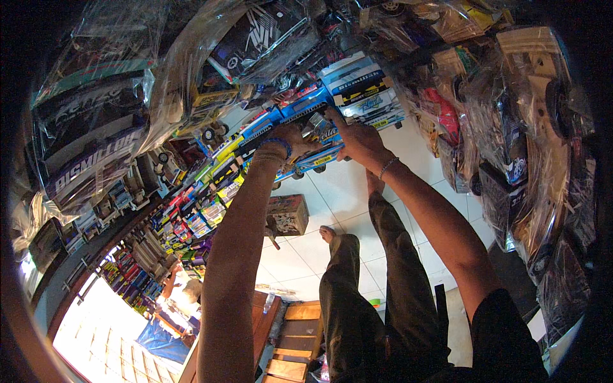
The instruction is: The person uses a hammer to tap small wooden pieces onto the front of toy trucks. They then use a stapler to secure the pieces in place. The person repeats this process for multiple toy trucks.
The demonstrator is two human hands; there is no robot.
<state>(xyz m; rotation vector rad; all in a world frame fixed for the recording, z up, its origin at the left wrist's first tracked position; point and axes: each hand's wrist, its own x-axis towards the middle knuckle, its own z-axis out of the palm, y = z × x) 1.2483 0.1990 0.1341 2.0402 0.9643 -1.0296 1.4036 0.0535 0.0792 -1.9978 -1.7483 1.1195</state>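
Observation:
A blue toy truck [324, 157] with black and white trim lies between my two hands, among a row of similar trucks. My left hand [288, 142], with a blue beaded bracelet at its wrist, is closed on the left part of this truck. At the other end my right hand [361, 139] grips it, the index finger reaching over its top and the other fingers bent at its side. Parts of the truck are hidden behind my fingers. Just beyond the right hand stands another blue and white toy truck [357, 86].
Plastic-wrapped toy trucks [262, 38] hang overhead, and more wrapped wooden toys [530, 127] crowd the right. Colourful toy trucks [198, 217] line the left. On the tiled floor [306, 262] sits a small wooden box [287, 215]. A slatted wooden piece [294, 345] stands near my legs; another person [182, 293] is lower left.

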